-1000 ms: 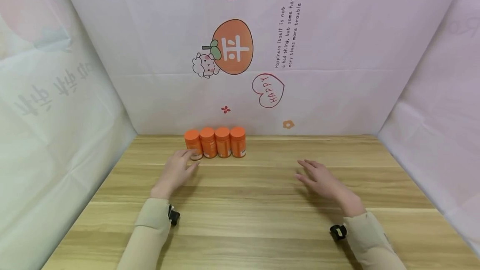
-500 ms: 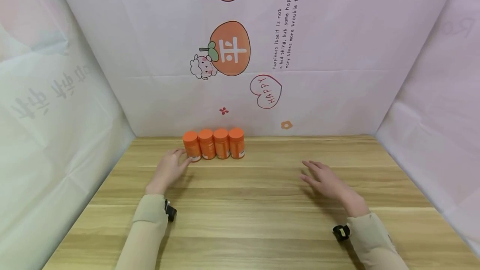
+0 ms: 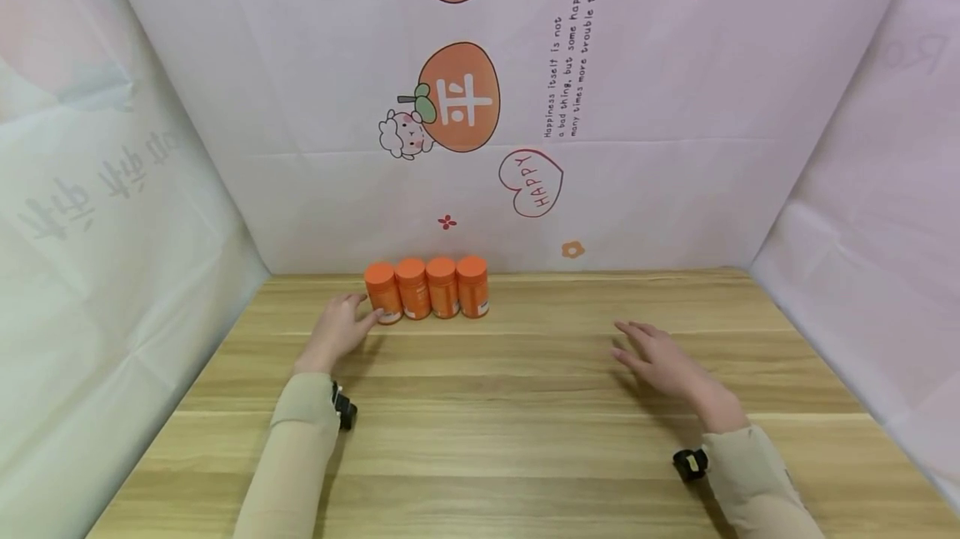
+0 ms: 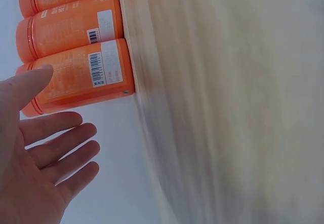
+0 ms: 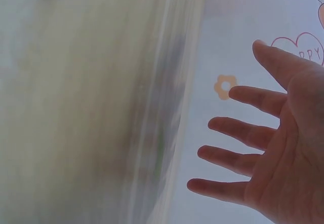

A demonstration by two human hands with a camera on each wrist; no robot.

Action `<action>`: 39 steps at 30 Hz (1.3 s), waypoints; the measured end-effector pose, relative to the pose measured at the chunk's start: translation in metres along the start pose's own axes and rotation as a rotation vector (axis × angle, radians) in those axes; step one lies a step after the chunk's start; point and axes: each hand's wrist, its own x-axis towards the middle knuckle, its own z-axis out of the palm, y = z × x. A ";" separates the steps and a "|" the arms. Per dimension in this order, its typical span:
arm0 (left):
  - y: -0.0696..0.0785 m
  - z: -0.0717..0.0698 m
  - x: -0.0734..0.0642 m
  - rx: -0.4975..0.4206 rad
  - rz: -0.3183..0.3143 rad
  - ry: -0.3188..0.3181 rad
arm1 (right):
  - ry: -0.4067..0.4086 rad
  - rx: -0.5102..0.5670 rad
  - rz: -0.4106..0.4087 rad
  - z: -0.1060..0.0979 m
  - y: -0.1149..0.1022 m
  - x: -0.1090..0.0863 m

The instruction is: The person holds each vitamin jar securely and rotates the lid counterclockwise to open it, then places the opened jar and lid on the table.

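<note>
Several orange bottles with orange screw caps stand upright side by side near the back of the table. My left hand [image 3: 339, 329] is at the left end of this row, next to the leftmost bottle [image 3: 384, 296]. Its thumb overlaps that bottle's front, while the other fingers reach along the left side. In the left wrist view, the spread fingers [image 4: 73, 159] are apart from the end bottle [image 4: 83, 74], which shows a white barcode label. Over the right part of the table, my right hand [image 3: 658, 362] has its fingers loosely extended and holds nothing.
The wood-grain table [image 3: 495, 439] runs back to a printed white sheet [image 3: 645, 189] hanging behind the bottles. White sheets also close off the left and right sides. A black strap-on camera [image 3: 345, 407] sits at each wrist.
My left hand has moved left from in front of the end bottle to its left side, thumb at its front. My right hand has drifted slightly right. The bottles keep their row.
</note>
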 end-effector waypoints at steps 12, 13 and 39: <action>-0.004 0.008 0.012 -0.132 -0.061 -0.050 | 0.003 -0.021 0.012 -0.005 0.008 -0.004; -0.003 0.008 0.013 -0.146 -0.063 -0.052 | 0.003 -0.019 0.012 -0.005 0.009 -0.004; -0.002 0.021 0.026 -0.356 -0.123 -0.049 | -0.003 -0.018 0.038 -0.006 0.014 -0.006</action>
